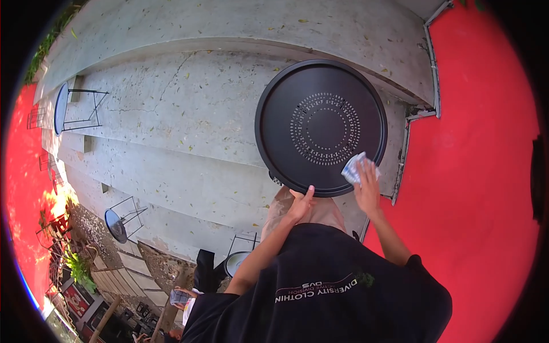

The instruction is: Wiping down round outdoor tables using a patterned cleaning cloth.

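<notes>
A round black tray-like tabletop (328,79) with a raised rim is tilted up in front of me, over my lap. Rings of pale dots and dashes decorate its middle. My left hand (301,203) grips the near edge, its thumb over the rim and its fingers hidden beneath. At the near right part of the surface, my right hand (367,188) presses a crumpled white and blue cloth (355,168) against the tabletop. What supports the tabletop underneath is mostly hidden.
Wide grey concrete steps (206,103) with scattered leaves stretch ahead and left. A red wall (463,180) borders the right side. Round tables on thin black frames stand at far left (61,109), lower left (115,225) and near my left arm (235,262). Another person's hand (184,292) shows below.
</notes>
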`<move>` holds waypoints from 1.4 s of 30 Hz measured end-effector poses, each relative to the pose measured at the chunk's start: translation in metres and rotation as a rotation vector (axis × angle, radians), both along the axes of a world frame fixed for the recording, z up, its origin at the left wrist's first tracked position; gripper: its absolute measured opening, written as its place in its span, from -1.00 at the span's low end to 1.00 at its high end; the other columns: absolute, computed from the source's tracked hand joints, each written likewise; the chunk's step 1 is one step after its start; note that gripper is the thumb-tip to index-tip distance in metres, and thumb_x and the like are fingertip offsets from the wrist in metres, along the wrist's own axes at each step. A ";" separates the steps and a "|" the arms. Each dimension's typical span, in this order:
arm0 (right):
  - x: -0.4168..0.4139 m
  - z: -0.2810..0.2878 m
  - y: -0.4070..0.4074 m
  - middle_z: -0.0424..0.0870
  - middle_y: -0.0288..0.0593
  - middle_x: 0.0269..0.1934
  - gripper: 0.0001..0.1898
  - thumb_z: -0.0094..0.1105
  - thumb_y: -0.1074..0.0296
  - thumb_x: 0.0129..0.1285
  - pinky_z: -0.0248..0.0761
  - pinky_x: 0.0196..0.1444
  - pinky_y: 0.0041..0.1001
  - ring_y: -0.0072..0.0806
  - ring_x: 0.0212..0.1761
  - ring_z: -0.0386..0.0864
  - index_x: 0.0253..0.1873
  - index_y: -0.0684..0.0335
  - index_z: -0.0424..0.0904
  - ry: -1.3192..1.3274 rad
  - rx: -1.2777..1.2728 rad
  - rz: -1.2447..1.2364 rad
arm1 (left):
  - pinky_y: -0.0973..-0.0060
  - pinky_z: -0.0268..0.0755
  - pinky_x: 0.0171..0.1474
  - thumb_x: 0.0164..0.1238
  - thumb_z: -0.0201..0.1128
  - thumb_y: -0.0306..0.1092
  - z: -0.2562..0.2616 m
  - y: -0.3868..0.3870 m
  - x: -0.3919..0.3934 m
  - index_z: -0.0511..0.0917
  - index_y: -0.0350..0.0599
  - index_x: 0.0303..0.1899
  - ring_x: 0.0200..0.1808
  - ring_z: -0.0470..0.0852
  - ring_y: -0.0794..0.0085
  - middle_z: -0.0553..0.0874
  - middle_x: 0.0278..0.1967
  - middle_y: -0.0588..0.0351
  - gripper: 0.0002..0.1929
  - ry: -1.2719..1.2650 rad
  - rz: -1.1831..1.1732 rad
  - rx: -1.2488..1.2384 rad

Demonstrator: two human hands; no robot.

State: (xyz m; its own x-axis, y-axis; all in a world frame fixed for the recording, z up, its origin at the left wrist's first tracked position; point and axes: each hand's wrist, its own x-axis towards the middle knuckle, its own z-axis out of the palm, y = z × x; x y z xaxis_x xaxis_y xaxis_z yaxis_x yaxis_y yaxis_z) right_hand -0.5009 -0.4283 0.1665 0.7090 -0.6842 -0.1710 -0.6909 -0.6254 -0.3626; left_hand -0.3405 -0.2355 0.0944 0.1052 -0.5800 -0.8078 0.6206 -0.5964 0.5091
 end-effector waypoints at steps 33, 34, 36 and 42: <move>0.049 -0.003 -0.018 -0.13 -0.09 0.57 -0.25 0.15 0.16 0.30 -0.14 0.45 0.25 0.00 0.59 -0.14 0.55 -0.14 0.02 0.078 0.032 0.234 | -0.09 -0.13 0.47 0.18 -0.40 0.66 0.038 -0.009 0.027 0.13 -0.24 0.44 0.50 0.12 0.00 0.23 0.47 -0.04 0.12 0.723 0.965 -0.356; 0.053 -0.007 -0.021 -0.13 -0.07 0.57 -0.26 0.14 0.17 0.31 -0.13 0.43 0.28 0.03 0.58 -0.14 0.55 -0.10 0.03 0.088 -0.007 0.202 | -0.09 -0.13 0.47 0.18 -0.40 0.66 0.039 -0.010 0.025 0.13 -0.24 0.44 0.50 0.12 0.00 0.23 0.47 -0.04 0.12 0.678 0.952 -0.363; 0.071 -0.015 -0.017 -0.14 -0.11 0.58 -0.26 0.13 0.12 0.30 -0.14 0.44 0.26 -0.02 0.59 -0.14 0.55 -0.16 0.03 0.074 -0.011 0.255 | -0.08 -0.11 0.46 0.24 -0.42 0.62 0.039 -0.011 0.021 0.15 -0.22 0.44 0.49 0.14 0.02 0.26 0.46 -0.03 0.06 0.667 0.981 -0.373; 0.163 -0.020 0.010 -0.03 -0.15 0.56 -0.25 0.18 0.07 0.26 -0.11 0.46 0.20 -0.14 0.58 -0.06 0.53 -0.19 0.09 -0.148 0.001 0.569 | -0.05 0.00 0.42 0.31 -0.41 0.56 0.040 -0.018 0.004 0.27 -0.07 0.40 0.43 0.26 0.10 0.39 0.38 0.04 -0.06 0.478 1.032 -0.294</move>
